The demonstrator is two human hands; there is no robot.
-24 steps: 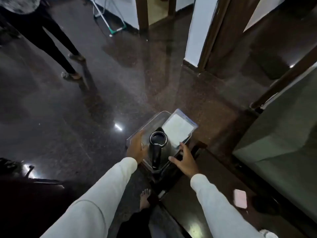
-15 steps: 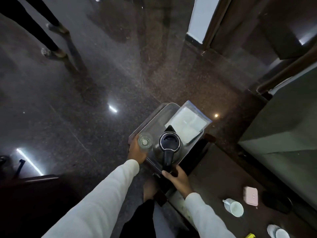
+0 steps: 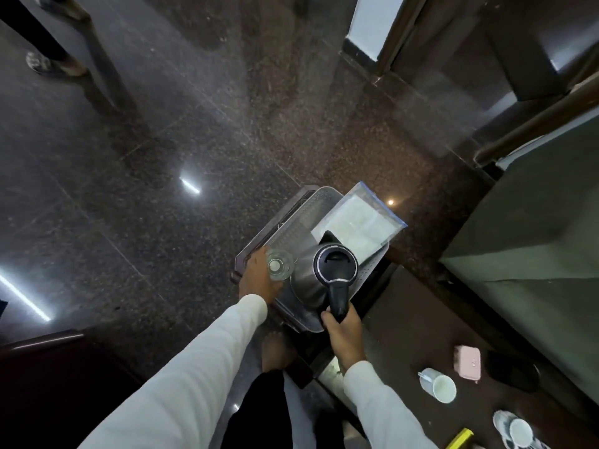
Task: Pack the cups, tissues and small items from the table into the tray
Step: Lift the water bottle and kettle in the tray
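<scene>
A metal tray point(image 3: 309, 205) is held out over the dark floor, just past the far end of the table point(image 3: 408, 332). In it stand a steel kettle point(image 3: 324, 270) with a black lid and handle, a clear glass point(image 3: 278, 265), and a plastic packet of white tissues point(image 3: 356, 226) at its far end. My left hand point(image 3: 257, 280) grips the tray's left edge beside the glass. My right hand point(image 3: 342, 335) holds the tray's near edge under the kettle handle. On the table remain a white cup point(image 3: 439, 388), a pink case point(image 3: 467, 362), another white cup on a patterned cloth point(image 3: 518, 431) and a yellow item point(image 3: 460, 439).
A dark round object point(image 3: 513, 371) lies beside the pink case. A green-grey sofa point(image 3: 531, 254) stands right of the table. Another person's legs and feet point(image 3: 48, 63) are at the far left. A wall corner and door frame point(image 3: 372, 30) are ahead. My bare foot point(image 3: 275, 348) shows below.
The view has tilted down, so more of the table and its cups shows. The tray has stayed in both hands, and my right hand has shifted under the kettle handle.
</scene>
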